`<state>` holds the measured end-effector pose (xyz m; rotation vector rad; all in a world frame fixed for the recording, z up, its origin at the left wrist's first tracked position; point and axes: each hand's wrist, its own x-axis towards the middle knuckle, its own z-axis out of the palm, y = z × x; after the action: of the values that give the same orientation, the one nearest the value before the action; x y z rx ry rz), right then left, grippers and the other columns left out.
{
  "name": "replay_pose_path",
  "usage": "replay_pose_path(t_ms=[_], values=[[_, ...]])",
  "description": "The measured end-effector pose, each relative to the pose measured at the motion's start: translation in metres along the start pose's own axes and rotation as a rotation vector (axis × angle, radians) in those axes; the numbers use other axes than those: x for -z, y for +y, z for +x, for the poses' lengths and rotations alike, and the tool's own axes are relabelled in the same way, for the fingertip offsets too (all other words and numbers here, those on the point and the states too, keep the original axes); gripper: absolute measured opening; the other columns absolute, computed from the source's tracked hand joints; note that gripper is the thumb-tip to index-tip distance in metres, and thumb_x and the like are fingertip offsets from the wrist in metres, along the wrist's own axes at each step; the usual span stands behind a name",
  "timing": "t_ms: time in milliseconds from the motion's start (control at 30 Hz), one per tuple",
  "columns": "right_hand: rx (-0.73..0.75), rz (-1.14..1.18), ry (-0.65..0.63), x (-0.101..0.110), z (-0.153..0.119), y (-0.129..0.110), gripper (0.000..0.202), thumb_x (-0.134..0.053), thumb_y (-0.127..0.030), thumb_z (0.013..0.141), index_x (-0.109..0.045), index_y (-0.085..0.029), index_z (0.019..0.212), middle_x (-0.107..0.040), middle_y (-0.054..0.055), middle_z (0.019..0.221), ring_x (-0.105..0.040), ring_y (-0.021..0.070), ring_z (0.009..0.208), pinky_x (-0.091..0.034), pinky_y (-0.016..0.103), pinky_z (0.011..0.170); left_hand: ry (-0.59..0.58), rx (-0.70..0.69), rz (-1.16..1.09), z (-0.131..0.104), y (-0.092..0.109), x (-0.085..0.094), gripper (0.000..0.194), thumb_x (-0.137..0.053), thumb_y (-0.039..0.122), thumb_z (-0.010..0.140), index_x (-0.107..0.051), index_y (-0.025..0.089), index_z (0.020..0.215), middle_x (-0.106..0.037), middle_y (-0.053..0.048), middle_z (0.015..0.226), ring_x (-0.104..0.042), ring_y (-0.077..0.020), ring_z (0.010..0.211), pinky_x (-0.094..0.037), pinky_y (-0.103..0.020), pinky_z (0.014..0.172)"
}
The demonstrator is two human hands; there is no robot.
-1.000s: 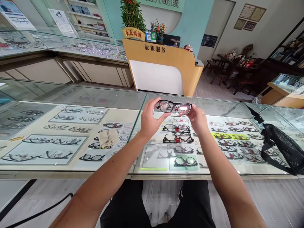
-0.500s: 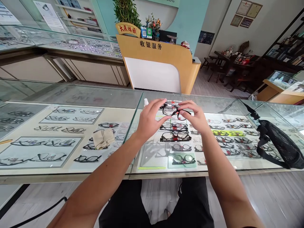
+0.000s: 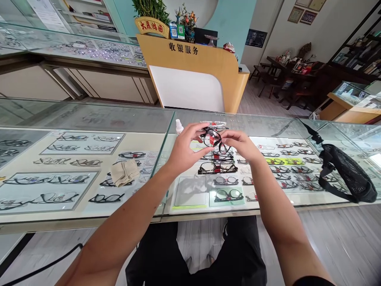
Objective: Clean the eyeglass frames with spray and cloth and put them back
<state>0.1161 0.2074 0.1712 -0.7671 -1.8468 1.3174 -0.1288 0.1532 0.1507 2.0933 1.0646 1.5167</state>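
Black-framed glasses are held up above the glass counter between both hands. My left hand pinches the frame at its left side, fingers above and thumb below. On the other side, my right hand has its fingers closed on the right part of the same glasses. A white bottle stands on the counter just behind my left hand. Under the glass below the hands lie rows of glasses, among them a black pair. A beige cloth lies crumpled on the counter to the left.
The glass counter runs across in front of me. A black mesh bag with a strap lies on its right part. Beyond stand a wooden cashier desk and, further right, a dark table with stools.
The glasses have turned between my hands, with the lenses now tilted at a steeper angle. My right hand has shifted its hold slightly. The camera view has moved a little.
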Motion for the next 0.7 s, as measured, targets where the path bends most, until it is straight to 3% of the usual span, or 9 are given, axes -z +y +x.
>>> replay_pose_path(t_ms=[267,333,400,467,500,600,700], values=[[0.008,0.077,0.149,-0.008,0.005,0.009,0.021,-0.081,-0.045,0.09,-0.081,-0.025,0.085,-0.081,0.003,0.105,-0.069,0.022,0.099,-0.055,0.036,0.097,0.114,0.096,-0.115,-0.001,-0.004,-0.008,0.091,-0.099,0.045,0.083,-0.05,0.032,0.159,-0.068,-0.015,0.148,-0.079,-0.0256,0.114,-0.065,-0.039,0.093],[0.008,0.064,0.234,-0.008,0.007,0.012,0.021,-0.081,-0.045,0.089,-0.081,-0.025,0.085,-0.08,0.003,0.1,-0.069,0.0219,0.098,-0.055,0.037,0.098,0.235,0.097,-0.087,-0.002,-0.001,-0.011,0.077,-0.097,0.044,0.084,-0.056,0.031,0.149,-0.071,-0.01,0.133,-0.076,-0.0204,0.103,-0.061,-0.035,0.087],[0.001,0.048,0.335,-0.008,0.008,0.014,0.022,-0.081,-0.047,0.089,-0.08,-0.025,0.085,-0.079,0.003,0.096,-0.069,0.022,0.095,-0.056,0.037,0.095,0.343,0.129,-0.014,-0.004,0.004,-0.014,0.044,-0.089,0.042,0.092,-0.068,0.027,0.128,-0.067,-0.001,0.101,-0.064,-0.0148,0.083,-0.054,-0.031,0.077],[0.028,0.03,0.409,-0.012,0.01,0.016,0.023,-0.081,-0.048,0.089,-0.08,-0.026,0.086,-0.081,0.003,0.1,-0.071,0.023,0.097,-0.058,0.038,0.095,0.31,0.197,0.025,-0.006,0.009,-0.017,0.019,-0.078,0.043,0.1,-0.076,0.024,0.104,-0.051,0.004,0.075,-0.048,-0.0134,0.068,-0.044,-0.03,0.067],[0.059,0.018,0.433,-0.016,0.01,0.016,0.022,-0.081,-0.048,0.089,-0.08,-0.025,0.087,-0.081,0.004,0.104,-0.072,0.0239,0.101,-0.059,0.039,0.097,0.245,0.236,0.016,-0.008,0.011,-0.018,0.022,-0.074,0.044,0.103,-0.079,0.024,0.098,-0.046,0.004,0.069,-0.042,-0.0136,0.065,-0.039,-0.031,0.064],[0.17,-0.072,0.459,-0.032,0.009,0.018,0.022,-0.079,-0.047,0.093,-0.082,-0.026,0.092,-0.083,0.007,0.117,-0.075,0.0269,0.113,-0.06,0.044,0.104,0.1,0.333,-0.068,-0.01,0.012,-0.024,0.029,-0.071,0.049,0.104,-0.087,0.024,0.108,-0.043,0.004,0.065,-0.038,-0.014,0.062,-0.033,-0.032,0.061],[0.277,-0.222,0.474,-0.047,0.008,0.019,0.017,-0.076,-0.042,0.099,-0.084,-0.027,0.099,-0.084,0.009,0.122,-0.076,0.0281,0.118,-0.059,0.047,0.111,0.108,0.403,-0.104,-0.011,0.01,-0.028,0.035,-0.074,0.051,0.101,-0.088,0.023,0.118,-0.042,0.005,0.065,-0.039,-0.0143,0.063,-0.032,-0.033,0.062]])
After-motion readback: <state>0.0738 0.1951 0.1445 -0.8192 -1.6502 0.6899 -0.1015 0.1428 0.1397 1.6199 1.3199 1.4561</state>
